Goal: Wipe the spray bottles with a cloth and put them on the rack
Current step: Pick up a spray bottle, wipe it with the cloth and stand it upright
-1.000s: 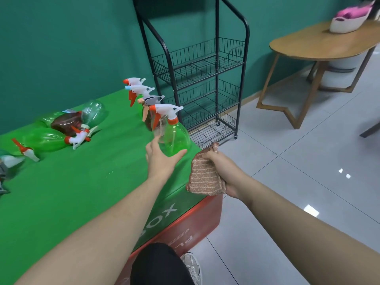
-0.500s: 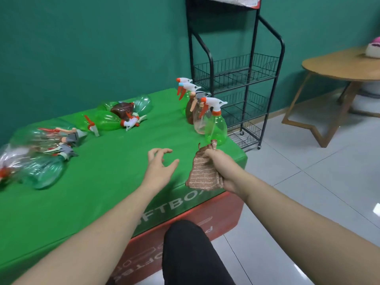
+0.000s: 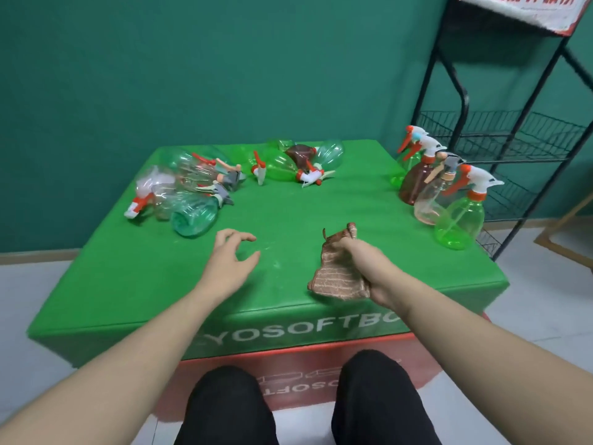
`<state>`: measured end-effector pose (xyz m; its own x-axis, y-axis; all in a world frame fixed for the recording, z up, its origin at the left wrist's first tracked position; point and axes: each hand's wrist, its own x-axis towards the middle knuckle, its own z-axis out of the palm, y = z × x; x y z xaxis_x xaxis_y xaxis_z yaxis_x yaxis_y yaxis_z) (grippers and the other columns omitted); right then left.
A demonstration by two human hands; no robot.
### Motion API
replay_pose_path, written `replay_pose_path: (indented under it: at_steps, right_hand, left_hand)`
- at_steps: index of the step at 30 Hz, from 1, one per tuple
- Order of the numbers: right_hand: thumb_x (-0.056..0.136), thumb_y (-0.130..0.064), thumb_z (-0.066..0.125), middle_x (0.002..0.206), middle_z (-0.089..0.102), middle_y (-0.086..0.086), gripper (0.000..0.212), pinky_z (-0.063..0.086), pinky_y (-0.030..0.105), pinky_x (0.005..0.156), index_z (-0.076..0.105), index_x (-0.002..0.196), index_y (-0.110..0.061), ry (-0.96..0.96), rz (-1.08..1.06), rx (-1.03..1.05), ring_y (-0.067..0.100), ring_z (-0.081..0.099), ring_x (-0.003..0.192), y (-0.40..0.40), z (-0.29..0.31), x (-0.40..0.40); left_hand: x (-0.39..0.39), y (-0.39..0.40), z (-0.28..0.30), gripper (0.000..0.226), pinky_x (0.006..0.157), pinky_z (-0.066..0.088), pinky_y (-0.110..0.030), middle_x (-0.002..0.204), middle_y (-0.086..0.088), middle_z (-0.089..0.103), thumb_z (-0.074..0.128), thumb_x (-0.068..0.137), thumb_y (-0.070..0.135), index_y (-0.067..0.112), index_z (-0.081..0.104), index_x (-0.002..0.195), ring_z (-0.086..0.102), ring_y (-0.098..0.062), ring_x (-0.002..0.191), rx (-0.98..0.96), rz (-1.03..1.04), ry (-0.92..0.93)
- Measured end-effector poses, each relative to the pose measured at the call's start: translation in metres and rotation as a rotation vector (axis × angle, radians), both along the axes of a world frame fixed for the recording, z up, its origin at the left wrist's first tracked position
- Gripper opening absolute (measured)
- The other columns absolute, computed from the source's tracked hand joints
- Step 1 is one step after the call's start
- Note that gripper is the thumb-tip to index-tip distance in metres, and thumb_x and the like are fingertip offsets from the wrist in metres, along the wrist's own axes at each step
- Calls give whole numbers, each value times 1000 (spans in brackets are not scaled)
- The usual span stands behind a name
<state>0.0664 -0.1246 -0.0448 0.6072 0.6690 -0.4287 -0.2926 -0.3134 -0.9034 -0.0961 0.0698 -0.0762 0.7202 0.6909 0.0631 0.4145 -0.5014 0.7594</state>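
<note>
Fingers of the left hand hang loosely curled and spread above the green table cover, holding nothing. Right hand grips a brown striped cloth bunched in its curled fingers. Four spray bottles stand upright at the table's right edge, the nearest a green spray bottle, just beside the black wire rack. More spray bottles lie tumbled at the far left.
</note>
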Motion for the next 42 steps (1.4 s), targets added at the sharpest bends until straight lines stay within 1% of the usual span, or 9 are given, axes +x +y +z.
replay_pose_path:
  at_steps: [3,7,12,17,22,29,35,39,42]
  right_hand:
    - [102,-21,52,109,61,17,27,61,31,67,51,123,-3,-47,28,-28,20,65,75,30,-7,7]
    - [101,-21,54,105,61,16,27,56,25,56,51,122,-5,-88,45,-45,14,67,63,67,-17,22]
    - [100,-20,55,98,62,13,27,55,24,55,50,122,-4,-95,46,-41,14,66,60,110,-23,37]
    - [99,-21,58,97,62,11,29,56,25,56,50,123,-7,-115,45,-46,13,66,61,145,-32,45]
    - [96,-25,62,99,63,10,33,57,30,65,51,124,-10,-161,48,-65,17,65,69,163,-39,50]
    - [97,-18,62,99,61,12,37,55,31,62,41,127,-12,-130,-8,-59,19,63,71,163,-40,52]
    - [97,-17,59,93,60,10,25,50,33,62,47,119,-13,-160,-7,-65,20,59,68,142,-34,44]
    - [95,-19,58,93,59,12,24,48,36,65,53,115,-7,-163,10,-59,24,58,72,119,-29,36]
    - [99,-18,52,84,62,9,17,50,26,55,57,107,-4,-112,3,-30,16,60,59,98,-26,28]
  left_hand:
    - [-10,33,-5,38,89,40,-23,142,0,40,70,96,25,21,60,132,49,-1,95,49,32,27]
    - [-7,75,-5,41,121,28,-42,144,0,43,72,94,29,24,60,133,42,-21,136,220,62,113]
    - [14,120,11,52,123,11,-47,155,0,39,69,93,42,32,54,141,27,-21,147,517,41,266]
    - [43,158,21,78,124,14,-54,164,-6,29,69,87,59,35,36,154,24,-26,152,704,39,529]
    - [60,178,17,86,111,39,-50,156,-12,37,71,84,62,31,34,154,44,-32,138,685,47,708]
    - [70,180,14,83,105,43,-52,139,-13,51,78,83,50,20,37,149,50,-37,127,694,67,827]
    - [59,163,22,76,79,59,-44,118,-2,44,82,79,41,18,43,140,59,-24,83,611,38,810]
    - [43,143,21,90,73,61,-41,132,-2,42,86,73,53,17,44,143,61,-22,85,552,14,760]
    - [29,121,23,98,77,62,-41,145,-11,40,86,73,55,22,37,151,64,-26,97,498,4,707]
